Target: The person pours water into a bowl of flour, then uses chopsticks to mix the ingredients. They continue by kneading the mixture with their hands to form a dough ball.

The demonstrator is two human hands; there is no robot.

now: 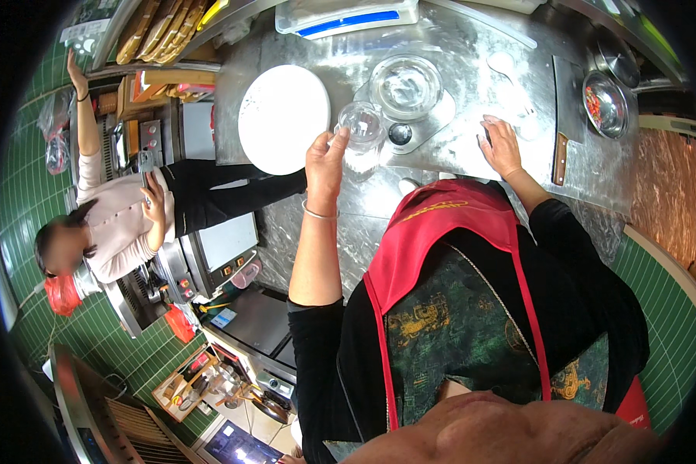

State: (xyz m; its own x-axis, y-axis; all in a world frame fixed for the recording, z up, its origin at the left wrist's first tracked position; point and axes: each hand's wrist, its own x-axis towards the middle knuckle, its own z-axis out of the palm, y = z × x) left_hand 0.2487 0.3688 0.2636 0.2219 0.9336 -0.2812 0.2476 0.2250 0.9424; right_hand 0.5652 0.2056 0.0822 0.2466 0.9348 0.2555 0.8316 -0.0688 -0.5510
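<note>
My left hand (324, 168) is closed on the edge of a clear cup (363, 116), held over the front part of a steel table. Just beyond the cup, a clear glass bowl (407, 85) stands on a flat kitchen scale (438, 117) with a round dark spot at its front. What the bowl holds, if anything, I cannot make out. My right hand (503, 147) lies at the table's front edge with fingers stretched out and nothing in it. A white spoon (503, 65) lies beyond it. Left of the cup is a round white board (284, 120).
A cleaver (569, 100) with a wooden handle lies at the right, beside a metal bowl (615, 124) of chopped red and green pieces. At the back stands a clear plastic box (348, 15) with a blue strip. Another person (120, 232) holding a phone stands at left.
</note>
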